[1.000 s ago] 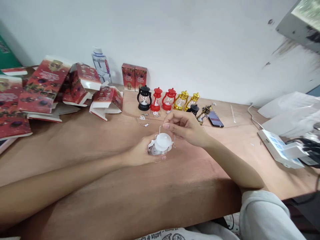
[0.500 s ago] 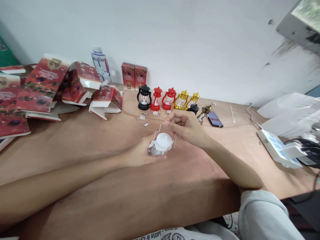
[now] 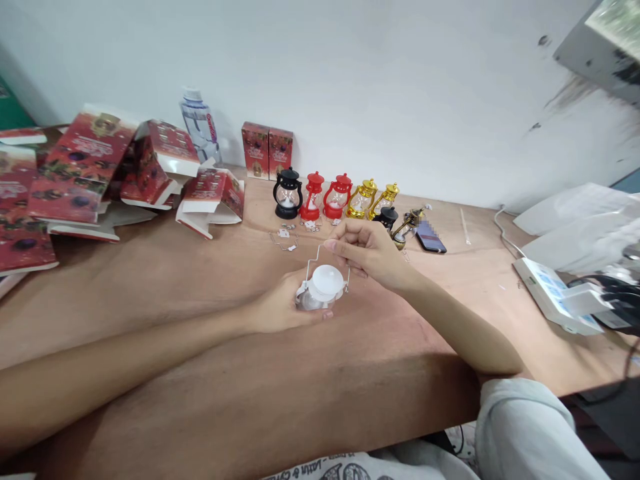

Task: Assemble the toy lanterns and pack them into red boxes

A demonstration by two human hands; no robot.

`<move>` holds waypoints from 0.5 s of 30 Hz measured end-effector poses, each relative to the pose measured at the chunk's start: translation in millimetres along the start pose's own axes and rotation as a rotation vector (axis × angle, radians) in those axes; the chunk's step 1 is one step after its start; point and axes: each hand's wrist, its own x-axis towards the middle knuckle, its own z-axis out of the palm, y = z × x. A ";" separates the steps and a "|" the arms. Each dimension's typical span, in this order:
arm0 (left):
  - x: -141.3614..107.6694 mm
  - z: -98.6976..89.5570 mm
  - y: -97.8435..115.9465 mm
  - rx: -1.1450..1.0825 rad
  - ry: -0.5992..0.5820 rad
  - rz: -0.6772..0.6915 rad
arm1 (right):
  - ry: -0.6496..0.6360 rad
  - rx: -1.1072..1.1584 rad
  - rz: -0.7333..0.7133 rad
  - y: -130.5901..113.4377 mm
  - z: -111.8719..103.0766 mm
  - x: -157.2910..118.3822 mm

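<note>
A small white lantern [image 3: 327, 283] is tilted with its round top toward me, and my left hand [image 3: 283, 303] is wrapped round its body. Above it, my right hand [image 3: 367, 252] pinches a bent wire handle [image 3: 313, 259] between thumb and fingers. The wire spans the lantern's top, one leg at the left side and the other by the right side; whether both ends sit in the lantern I cannot tell. Behind the hands stand a black lantern [image 3: 288, 195], red lanterns [image 3: 337, 197] and gold lanterns [image 3: 362, 199]. Loose wire handles [image 3: 285, 239] lie in front of them.
Red printed boxes [image 3: 80, 167] are heaped at the left, beside a water bottle [image 3: 201, 127]. Two upright red boxes [image 3: 267, 152] stand against the wall. Right of the lanterns are a phone [image 3: 431, 237], a power strip [image 3: 555, 297] and white plastic bags [image 3: 580, 227].
The wire's right leg has come in closer to the lantern's side, and my right hand has shifted slightly left. My left hand keeps the same hold on the lantern.
</note>
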 end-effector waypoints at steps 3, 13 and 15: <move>0.2 -0.3 -0.5 0.011 0.002 -0.004 | -0.002 0.008 -0.011 0.7 0.1 1.2; 0.1 -0.1 0.4 0.012 -0.009 -0.001 | -0.029 -0.008 -0.090 6.0 -0.2 2.6; 0.3 -0.4 -0.1 0.016 -0.010 0.004 | -0.033 -0.028 -0.134 6.2 -0.1 2.8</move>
